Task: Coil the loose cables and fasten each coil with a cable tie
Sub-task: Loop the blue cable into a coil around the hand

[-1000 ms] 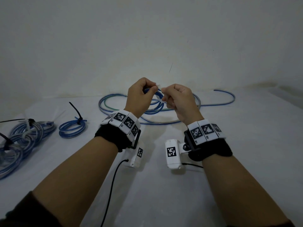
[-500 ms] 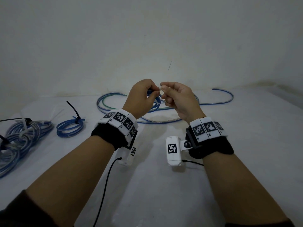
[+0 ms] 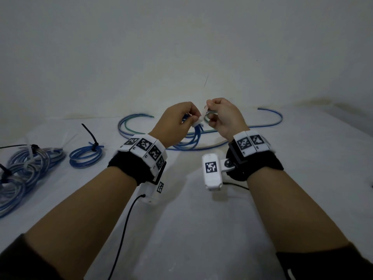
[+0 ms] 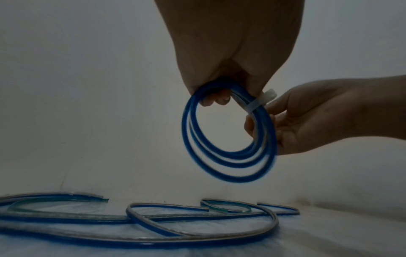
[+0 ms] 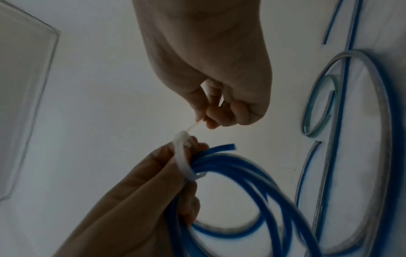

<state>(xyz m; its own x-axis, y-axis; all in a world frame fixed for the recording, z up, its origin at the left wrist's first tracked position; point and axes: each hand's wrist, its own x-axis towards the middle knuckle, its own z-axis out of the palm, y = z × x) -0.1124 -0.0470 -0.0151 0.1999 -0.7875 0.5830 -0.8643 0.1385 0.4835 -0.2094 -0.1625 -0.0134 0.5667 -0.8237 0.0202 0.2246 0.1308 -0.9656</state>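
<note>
Holding a small blue coil (image 3: 190, 136) up over the worktop (image 3: 181, 229), the left hand (image 3: 177, 122) curls its fingers round the top of the loops, and the right hand (image 3: 224, 116) just beside it pinches the tail of a white tie (image 3: 198, 123) between the two. Loose cables (image 3: 222, 145) lie on the worktop behind the hands; two tied coils (image 3: 85, 158) lie well apart to the left.

From the left wrist, the coil (image 4: 228, 154) hangs below the left hand (image 4: 230, 52), fingertips hooked through its top. The tie (image 4: 256, 105) wraps its upper right side, with the right hand (image 4: 318, 118) close behind it.

From the right wrist, the right hand (image 5: 211, 69) pinches the thin tie tail between thumb and fingers, above the left hand (image 5: 140, 200), which grips the coil (image 5: 241, 200) where the tie (image 5: 183, 160) bands it
</note>
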